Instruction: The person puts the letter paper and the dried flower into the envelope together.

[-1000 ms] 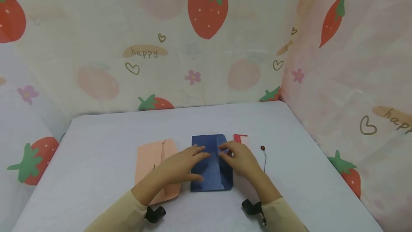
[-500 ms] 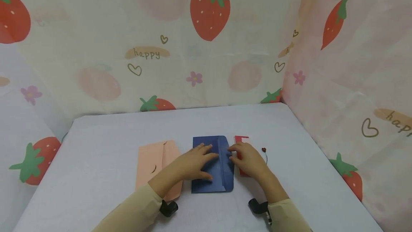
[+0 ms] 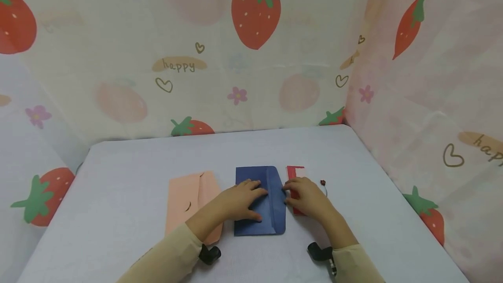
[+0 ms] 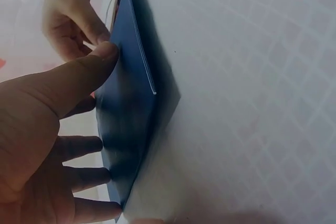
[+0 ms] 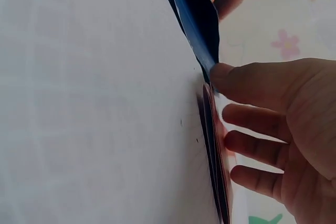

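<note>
A dark blue envelope lies on the table with its flap folded out on the right. Spread over its face, the left hand rests with fingertips and thumb on the paper, as the left wrist view also shows. The right hand is at the flap's right edge; in the right wrist view its thumb touches the edge of the blue paper, fingers loosely bent. Under the right hand lies a red and white packet, partly hidden.
A peach envelope lies left of the blue one, partly under the left forearm. A small dark red flower on a thin stem lies to the right. The white table meets a strawberry-print curtain behind.
Both hands have moved to the right, the right one from over the flap to its outer edge. More of the red packet came into view, and the flap is uncovered.
</note>
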The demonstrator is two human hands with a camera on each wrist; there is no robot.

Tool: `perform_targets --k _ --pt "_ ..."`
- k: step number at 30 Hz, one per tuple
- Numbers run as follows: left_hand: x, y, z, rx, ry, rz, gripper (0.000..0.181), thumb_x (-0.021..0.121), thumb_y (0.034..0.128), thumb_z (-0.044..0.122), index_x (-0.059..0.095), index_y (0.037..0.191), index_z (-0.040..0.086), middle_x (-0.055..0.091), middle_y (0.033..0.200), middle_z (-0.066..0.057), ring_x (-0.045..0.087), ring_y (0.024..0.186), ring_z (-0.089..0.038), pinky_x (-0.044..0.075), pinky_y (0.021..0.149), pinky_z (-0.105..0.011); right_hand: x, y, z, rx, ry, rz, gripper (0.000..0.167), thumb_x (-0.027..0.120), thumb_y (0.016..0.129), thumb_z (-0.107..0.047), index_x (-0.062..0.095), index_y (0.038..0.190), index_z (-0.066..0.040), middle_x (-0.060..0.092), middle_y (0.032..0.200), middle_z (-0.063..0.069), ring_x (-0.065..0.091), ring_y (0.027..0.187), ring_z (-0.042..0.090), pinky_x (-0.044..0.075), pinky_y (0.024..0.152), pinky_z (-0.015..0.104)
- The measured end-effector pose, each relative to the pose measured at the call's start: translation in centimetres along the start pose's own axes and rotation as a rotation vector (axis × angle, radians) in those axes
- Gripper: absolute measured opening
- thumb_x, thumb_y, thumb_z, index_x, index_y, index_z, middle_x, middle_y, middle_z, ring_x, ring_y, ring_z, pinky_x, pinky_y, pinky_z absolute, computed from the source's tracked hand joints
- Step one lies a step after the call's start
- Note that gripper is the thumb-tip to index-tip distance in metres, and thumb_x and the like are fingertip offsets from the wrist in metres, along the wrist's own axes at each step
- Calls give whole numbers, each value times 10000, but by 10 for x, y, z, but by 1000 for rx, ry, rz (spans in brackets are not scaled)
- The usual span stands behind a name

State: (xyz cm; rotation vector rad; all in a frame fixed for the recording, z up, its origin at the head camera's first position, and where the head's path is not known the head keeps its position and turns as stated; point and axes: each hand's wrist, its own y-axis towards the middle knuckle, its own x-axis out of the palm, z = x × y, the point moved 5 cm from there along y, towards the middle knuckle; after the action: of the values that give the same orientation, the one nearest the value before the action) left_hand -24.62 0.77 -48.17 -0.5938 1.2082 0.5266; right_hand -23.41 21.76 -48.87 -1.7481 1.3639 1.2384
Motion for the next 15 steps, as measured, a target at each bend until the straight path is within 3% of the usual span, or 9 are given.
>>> perform_targets --k 7,15 --pt "-2 2 4 -17 9 -2 772 719 877 614 483 1515 248 403 1619 -103 349 1505 -376 383 1156 -554 2 -3 2 -31 -27 0 352 833 861 -234 757 1184 -118 681 1311 75 586 1264 314 463 1079 514" --pt "-1 12 7 -16 6 -12 789 706 881 625 453 1538 269 385 1634 -87 328 1520 -357 369 1155 -584 3 -3 3 -23 -26 -9 338 820 877 -265 764 1182 -131 673 1329 52 571 1283 295 451 1096 505"
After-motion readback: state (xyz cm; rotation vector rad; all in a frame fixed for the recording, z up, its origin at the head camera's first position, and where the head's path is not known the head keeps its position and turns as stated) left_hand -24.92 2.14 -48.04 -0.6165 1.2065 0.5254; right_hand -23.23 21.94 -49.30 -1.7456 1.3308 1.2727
